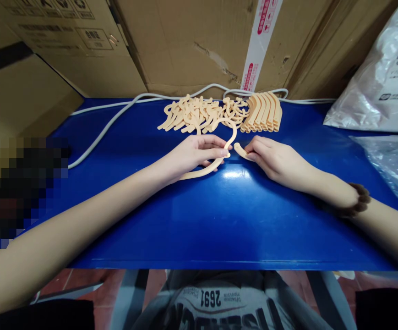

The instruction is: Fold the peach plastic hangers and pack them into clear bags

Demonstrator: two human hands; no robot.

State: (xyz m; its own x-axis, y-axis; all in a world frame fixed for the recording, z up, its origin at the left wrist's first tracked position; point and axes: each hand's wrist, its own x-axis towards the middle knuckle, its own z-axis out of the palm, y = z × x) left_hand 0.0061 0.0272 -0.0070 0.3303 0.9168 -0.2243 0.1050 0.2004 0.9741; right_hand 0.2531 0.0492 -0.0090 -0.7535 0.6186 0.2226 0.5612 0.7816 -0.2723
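Observation:
Between thumb and fingers, my left hand [204, 151] grips a beige plastic hanger hook piece [232, 133]. Its hook curves up to the right of the fingers, and a beige arm [199, 174] runs down to the left beneath the hand. To the right, my right hand [270, 158] pinches a short beige hanger arm [240, 150], mostly hidden in the fingers. The arm's rounded end points at the hook piece, a small gap apart. Just behind the hands lie a loose pile of hanger hooks [188, 114] and a neat row of curved hanger arms [264, 110].
A white cable [106, 130] runs along the back of the blue table [185, 229]. Cardboard boxes [192, 46] wall off the rear and left. Plastic bags [370, 87] lie at the right. A pixelated dark patch covers the left side.

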